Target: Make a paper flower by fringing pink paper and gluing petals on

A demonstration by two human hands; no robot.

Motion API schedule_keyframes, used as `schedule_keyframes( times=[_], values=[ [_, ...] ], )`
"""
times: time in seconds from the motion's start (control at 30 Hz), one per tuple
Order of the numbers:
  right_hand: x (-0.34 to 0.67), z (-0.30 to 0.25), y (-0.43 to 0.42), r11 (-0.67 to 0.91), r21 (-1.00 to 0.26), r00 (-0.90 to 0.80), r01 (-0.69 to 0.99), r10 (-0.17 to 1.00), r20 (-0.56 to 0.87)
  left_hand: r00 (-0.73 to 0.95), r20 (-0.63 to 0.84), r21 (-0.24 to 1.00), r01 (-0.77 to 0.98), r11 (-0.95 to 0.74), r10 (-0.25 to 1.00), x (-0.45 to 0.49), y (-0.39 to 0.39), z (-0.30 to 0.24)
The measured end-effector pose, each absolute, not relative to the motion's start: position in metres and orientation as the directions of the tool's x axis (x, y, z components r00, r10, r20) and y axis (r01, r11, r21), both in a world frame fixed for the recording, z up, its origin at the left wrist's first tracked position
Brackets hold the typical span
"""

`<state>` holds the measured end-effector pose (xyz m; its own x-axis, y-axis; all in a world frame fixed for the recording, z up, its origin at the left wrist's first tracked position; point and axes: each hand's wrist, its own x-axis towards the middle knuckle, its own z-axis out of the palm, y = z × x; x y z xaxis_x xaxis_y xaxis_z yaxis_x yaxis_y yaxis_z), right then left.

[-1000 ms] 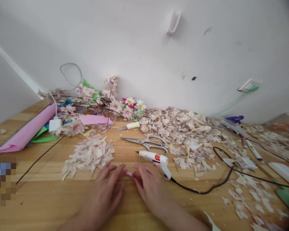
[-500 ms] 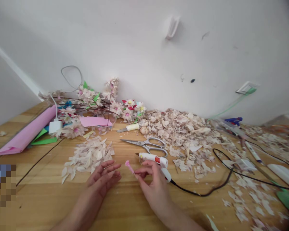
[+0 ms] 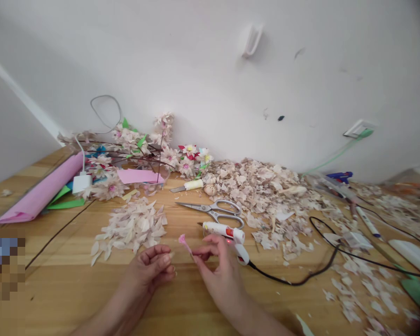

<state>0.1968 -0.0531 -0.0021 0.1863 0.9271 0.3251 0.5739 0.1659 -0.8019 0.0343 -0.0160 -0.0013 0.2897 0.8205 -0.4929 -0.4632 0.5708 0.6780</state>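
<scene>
My right hand (image 3: 215, 273) pinches a thin stem by its fingertips, and a small pink paper tuft (image 3: 182, 240) sits at the stem's tip. My left hand (image 3: 149, 266) rests on the wooden table to the left of the tuft, its fingers curled shut and apart from it. Just beyond my right hand lies a white hot glue gun (image 3: 224, 232) with a red light, its black cord (image 3: 294, 281) trailing right. Steel scissors (image 3: 210, 210) lie above the glue gun. A heap of pale cut petals (image 3: 131, 228) lies beyond my left hand.
A larger petal heap (image 3: 259, 196) spreads to the right. Finished paper flowers on branches (image 3: 133, 156) lean against the white wall, beside pink paper sheets (image 3: 38, 191) and a white charger (image 3: 81, 183). A craft knife (image 3: 187, 185) lies near the flowers.
My hands have parted from the pink piece they held together. My right hand now lifts it by the stem, and my left hand has curled shut.
</scene>
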Motion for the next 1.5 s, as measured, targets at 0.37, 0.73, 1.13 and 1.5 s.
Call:
schedule_keyframes(
  times=[0.37, 0.73, 1.13, 1.5],
  values=[
    [0.195, 0.0, -0.053, 0.18, -0.789, 0.19, 0.588, 0.917, 0.351, 0.263, -0.574, 0.675, -0.386, 0.63, 0.776, 0.034, -0.014, 0.009],
    [0.194, -0.002, -0.054, 0.268, -0.522, -0.046, 0.81, 0.915, 0.4, 0.404, -0.462, 0.683, -0.405, 0.608, 0.789, 0.035, -0.017, 0.009],
    [0.196, 0.008, -0.057, 0.354, -0.572, -0.067, 0.74, 0.885, 0.461, 0.437, -0.371, 0.838, -0.223, 0.498, 0.819, 0.033, -0.02, -0.005],
    [0.196, 0.007, -0.057, 0.34, -0.56, -0.066, 0.755, 0.89, 0.452, 0.445, -0.347, 0.881, -0.149, 0.45, 0.826, 0.037, -0.02, -0.002]
  ],
)
